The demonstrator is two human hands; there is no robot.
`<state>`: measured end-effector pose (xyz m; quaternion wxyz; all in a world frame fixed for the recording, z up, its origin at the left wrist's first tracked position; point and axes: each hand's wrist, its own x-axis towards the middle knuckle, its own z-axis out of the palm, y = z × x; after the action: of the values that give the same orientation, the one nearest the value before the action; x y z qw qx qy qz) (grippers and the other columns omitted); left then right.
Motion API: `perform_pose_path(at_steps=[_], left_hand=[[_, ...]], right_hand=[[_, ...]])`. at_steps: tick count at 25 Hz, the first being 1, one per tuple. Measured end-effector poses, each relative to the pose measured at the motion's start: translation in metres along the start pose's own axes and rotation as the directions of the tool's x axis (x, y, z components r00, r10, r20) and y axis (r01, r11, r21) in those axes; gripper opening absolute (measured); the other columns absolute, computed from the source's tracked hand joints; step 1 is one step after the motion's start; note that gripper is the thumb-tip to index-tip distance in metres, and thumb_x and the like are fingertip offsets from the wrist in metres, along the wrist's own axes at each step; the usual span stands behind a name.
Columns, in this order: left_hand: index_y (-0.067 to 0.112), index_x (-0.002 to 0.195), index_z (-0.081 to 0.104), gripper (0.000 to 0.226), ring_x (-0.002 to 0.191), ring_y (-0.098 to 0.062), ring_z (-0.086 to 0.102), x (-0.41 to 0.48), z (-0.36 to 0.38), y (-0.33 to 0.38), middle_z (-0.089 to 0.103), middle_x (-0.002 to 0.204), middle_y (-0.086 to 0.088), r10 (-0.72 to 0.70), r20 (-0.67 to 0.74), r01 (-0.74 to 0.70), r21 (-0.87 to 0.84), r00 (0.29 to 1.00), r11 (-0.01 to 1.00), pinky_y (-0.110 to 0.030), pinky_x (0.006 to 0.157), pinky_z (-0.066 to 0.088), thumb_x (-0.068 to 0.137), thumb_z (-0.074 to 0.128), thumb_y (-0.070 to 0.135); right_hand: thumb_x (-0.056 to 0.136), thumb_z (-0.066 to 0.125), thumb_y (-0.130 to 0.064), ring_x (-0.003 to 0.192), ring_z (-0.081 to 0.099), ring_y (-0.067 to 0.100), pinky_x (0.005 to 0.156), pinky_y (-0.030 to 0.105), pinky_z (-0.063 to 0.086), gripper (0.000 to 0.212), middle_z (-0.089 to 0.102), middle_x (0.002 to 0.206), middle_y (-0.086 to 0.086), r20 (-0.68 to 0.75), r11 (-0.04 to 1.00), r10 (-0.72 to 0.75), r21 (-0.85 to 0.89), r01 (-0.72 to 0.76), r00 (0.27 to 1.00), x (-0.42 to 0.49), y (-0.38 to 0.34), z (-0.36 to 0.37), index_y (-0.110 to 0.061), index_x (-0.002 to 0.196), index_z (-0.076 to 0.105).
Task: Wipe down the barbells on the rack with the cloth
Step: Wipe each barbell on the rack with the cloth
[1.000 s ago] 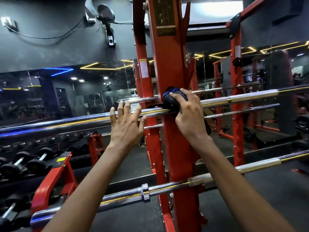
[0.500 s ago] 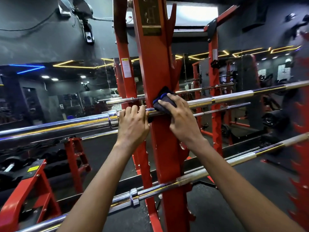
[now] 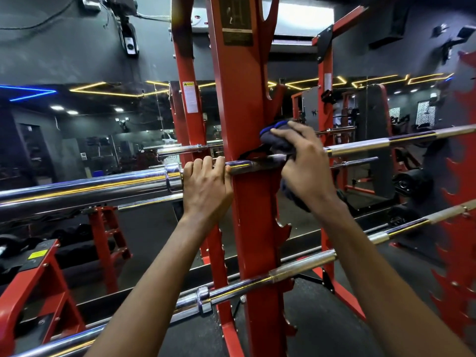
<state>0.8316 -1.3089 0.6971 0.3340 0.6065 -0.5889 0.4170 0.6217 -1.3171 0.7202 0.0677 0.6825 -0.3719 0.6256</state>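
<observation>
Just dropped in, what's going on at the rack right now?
A person is wiping the upper barbell. The right hand holds a dark blue cloth wrapped over the bar, just right of the red upright. The left hand grips the same bar on the other side of the upright, next to the collar. The lower barbell lies untouched on its pegs.

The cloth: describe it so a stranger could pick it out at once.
Find the big red rack upright in the middle; the upper barbell crosses it. Just right of the upright, the right hand grips the cloth on that bar. It is dark with a blue edge, the only soft thing among chrome and steel.
</observation>
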Motion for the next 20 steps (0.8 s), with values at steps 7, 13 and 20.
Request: perform_pose_path(at_steps=[7, 13, 20], left_hand=[[0.018, 0.138, 0.056, 0.051, 0.134, -0.025, 0.046, -0.001, 0.007, 0.03, 0.059, 0.137, -0.005, 0.05, 0.052, -0.039, -0.192, 0.997, 0.981, -0.044, 0.118, 0.022, 0.095, 0.033, 0.033], [0.024, 0.15, 0.045, 0.052, 0.146, -0.02, 0.034, 0.011, 0.013, 0.056, 0.045, 0.156, -0.002, 0.224, 0.131, -0.173, -0.319, 0.966, 0.932, -0.04, 0.123, 0.016, 0.104, 0.03, 0.044], [0.021, 0.154, 0.036, 0.059, 0.148, -0.022, 0.03, 0.013, 0.02, 0.068, 0.041, 0.157, -0.005, 0.256, 0.153, -0.197, -0.32, 0.954, 0.927, -0.042, 0.125, 0.011, 0.105, 0.023, 0.049]], right_hand=[[0.094, 0.055, -0.009, 0.142, 0.043, 0.022, 0.123, 0.042, 0.033, 0.048, 0.049, 0.151, 0.001, 0.135, 0.995, -0.037, 0.102, 0.024, 0.99, 0.007, 0.06, 0.024, -0.024, 0.138, 0.063], [0.099, 0.051, -0.02, 0.144, 0.041, 0.02, 0.119, 0.052, 0.034, 0.043, 0.047, 0.153, 0.0, 0.041, 0.991, -0.13, 0.018, 0.13, 0.991, 0.008, 0.093, 0.026, -0.025, 0.141, 0.06], [0.102, 0.055, -0.024, 0.15, 0.035, 0.029, 0.121, 0.052, 0.03, 0.042, 0.045, 0.156, 0.005, -0.096, 0.98, -0.179, -0.102, 0.17, 0.979, -0.002, 0.103, 0.045, -0.023, 0.143, 0.058]])
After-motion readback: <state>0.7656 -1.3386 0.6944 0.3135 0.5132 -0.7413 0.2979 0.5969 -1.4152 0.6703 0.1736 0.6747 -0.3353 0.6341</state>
